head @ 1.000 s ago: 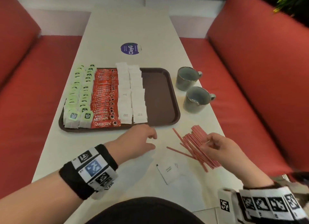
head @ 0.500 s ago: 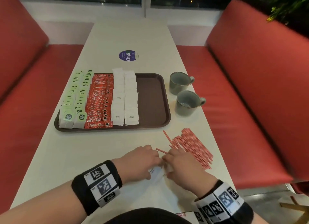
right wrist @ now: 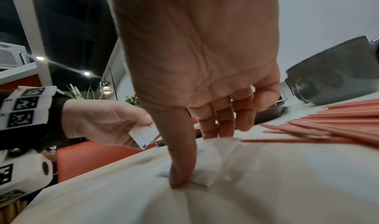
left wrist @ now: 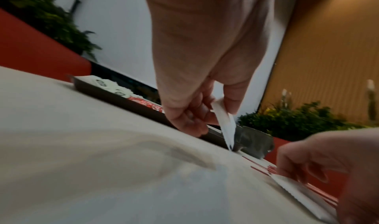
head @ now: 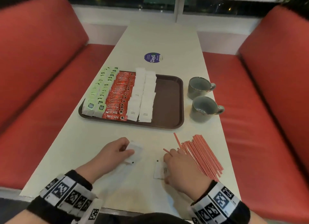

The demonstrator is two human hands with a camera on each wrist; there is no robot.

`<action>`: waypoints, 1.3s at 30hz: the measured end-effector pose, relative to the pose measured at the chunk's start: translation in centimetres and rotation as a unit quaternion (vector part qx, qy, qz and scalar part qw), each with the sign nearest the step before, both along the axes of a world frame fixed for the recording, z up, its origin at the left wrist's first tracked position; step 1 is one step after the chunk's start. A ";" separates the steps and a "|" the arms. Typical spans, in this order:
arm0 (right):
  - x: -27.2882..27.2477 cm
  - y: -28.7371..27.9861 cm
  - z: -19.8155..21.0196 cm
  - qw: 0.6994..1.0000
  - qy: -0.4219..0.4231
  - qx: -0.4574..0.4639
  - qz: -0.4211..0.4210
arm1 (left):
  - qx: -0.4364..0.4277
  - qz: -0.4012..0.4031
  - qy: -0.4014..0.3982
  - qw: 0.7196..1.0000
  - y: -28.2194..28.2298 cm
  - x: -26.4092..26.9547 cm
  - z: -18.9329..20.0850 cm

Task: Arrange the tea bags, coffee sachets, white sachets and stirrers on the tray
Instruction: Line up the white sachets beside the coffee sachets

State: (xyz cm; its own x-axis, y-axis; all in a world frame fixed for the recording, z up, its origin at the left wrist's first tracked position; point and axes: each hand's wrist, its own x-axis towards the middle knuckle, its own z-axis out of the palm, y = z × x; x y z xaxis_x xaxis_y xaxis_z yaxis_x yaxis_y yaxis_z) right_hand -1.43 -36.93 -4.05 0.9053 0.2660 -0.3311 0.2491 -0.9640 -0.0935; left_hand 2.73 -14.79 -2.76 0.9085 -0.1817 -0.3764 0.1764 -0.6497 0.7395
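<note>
While left hand (head: pixel 115 151) pinches one sachet (head: pixel 136 156) corner-down, right hand (head: pixel 181 171) presses another sachet (head: pixel 158 170) flat, lengthwise toward the tray (head: pixel 168 103).

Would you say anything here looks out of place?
The red stirrers lie in a loose, splayed heap; two sugar sachets are off the tray, one pinched by the left hand, one under the right hand.
</note>
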 end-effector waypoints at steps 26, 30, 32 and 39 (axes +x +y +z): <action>14.4 6.6 5.0 0.916 -0.050 0.332 -0.220 | -0.317 0.205 0.113 0.919 11.1 2.9 3.1; 18.3 8.5 4.0 0.933 -0.016 0.287 -0.218 | -0.322 0.205 0.117 0.917 12.4 3.7 2.8; 19.5 9.0 3.5 0.942 0.013 0.256 -0.215 | -0.329 0.209 0.116 0.913 13.0 4.3 2.8; 21.0 10.2 2.3 0.957 0.031 0.195 -0.212 | -0.333 0.204 0.131 0.911 13.3 6.4 1.7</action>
